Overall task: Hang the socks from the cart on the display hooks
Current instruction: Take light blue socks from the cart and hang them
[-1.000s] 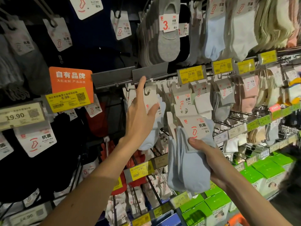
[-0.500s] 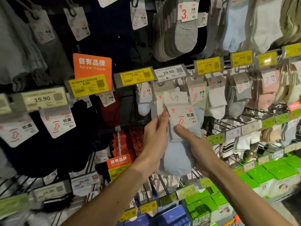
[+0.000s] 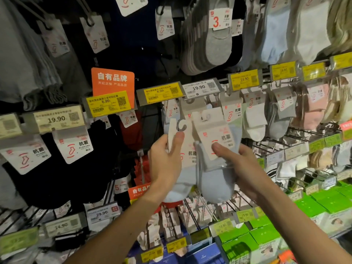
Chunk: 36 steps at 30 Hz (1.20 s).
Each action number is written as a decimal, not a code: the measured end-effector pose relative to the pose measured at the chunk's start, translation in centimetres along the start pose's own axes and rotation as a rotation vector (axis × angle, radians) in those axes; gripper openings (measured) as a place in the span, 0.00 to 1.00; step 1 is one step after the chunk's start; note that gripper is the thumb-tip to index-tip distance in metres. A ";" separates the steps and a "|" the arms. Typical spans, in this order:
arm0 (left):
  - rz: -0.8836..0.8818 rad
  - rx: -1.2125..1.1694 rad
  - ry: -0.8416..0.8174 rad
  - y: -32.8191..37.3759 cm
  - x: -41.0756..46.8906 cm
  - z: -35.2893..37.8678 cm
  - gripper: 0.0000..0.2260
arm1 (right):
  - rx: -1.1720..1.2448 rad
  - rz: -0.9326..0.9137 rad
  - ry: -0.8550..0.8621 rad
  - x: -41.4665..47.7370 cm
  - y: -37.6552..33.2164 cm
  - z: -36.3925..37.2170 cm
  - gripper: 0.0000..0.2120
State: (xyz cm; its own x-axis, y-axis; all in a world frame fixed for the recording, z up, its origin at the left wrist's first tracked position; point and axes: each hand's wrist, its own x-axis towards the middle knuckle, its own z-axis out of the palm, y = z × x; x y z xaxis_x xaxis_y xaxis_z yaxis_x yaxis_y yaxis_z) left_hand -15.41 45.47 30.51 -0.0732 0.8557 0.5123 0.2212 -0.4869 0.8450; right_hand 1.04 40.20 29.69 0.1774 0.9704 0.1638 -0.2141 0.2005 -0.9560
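Pale blue socks [image 3: 181,181] sit just under the 19.90 label [image 3: 199,88]. Your left hand [image 3: 163,164] pinches their card [image 3: 187,143] near the hook hole, probably to aim it; your right hand [image 3: 243,168] grips a second pack [image 3: 216,180].

The ankle socks [image 3: 215,180] you held were pale blue, their header card [image 3: 211,130] white with a red foot outline. Elsewhere you faced black socks [image 3: 57,185], an orange sign [image 3: 112,80] and yellow price tags [image 3: 105,103].

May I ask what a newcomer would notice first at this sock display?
At centre, the left hand pinches one sock pack, and the right hand holds a second sock pack beside it. An orange sign stands out upper left; green boxes brighten the lower right.
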 end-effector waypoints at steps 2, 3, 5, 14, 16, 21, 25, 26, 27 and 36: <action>0.046 0.104 -0.083 0.7 0.8 -1.5 0.07 | -0.067 0.006 -0.003 0.6 -1.0 -1.4 0.13; 0.046 0.165 -0.141 1.3 1.1 -2.3 0.05 | -0.100 0.005 0.011 1.0 -1.4 -2.0 0.11; 0.029 0.317 -0.303 2.6 2.0 -3.4 0.14 | -0.160 -0.020 0.049 1.8 -2.1 -2.9 0.07; 0.233 0.870 -0.587 8.8 4.7 -3.5 0.33 | -0.395 -0.252 0.017 4.8 -3.5 -2.5 0.04; 0.250 0.895 -0.564 9.5 5.0 -3.4 0.35 | -0.411 -0.280 -0.009 5.1 -3.5 -2.2 0.04; 0.231 0.938 -0.562 10.6 6.0 -3.0 0.41 | -0.394 -0.297 -0.064 6.2 -3.9 -0.8 0.06; 0.215 0.976 -0.543 11.2 6.6 -2.7 0.43 | -0.343 -0.300 -0.066 7.4 -4.1 0.5 0.10; 0.215 0.980 -0.541 11.4 6.8 -2.7 0.43 | -0.345 -0.297 -0.068 7.7 -3.9 0.6 0.10; 0.216 0.982 -0.544 11.5 6.9 -2.7 0.44 | -0.336 -0.288 -0.059 8.0 -3.7 0.7 0.10; 0.214 1.036 -0.543 11.2 7.8 -2.6 0.46 | -0.257 -0.190 0.020 10.4 -2.2 1.6 0.14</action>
State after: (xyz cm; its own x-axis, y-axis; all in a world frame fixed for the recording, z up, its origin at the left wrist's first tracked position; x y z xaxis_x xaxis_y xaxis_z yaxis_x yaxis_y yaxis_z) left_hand -16.02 46.23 44.36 0.4275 0.8580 0.2848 0.8780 -0.4691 0.0951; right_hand 1.82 50.02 33.90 0.2102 0.9154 0.3432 0.0743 0.3351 -0.9393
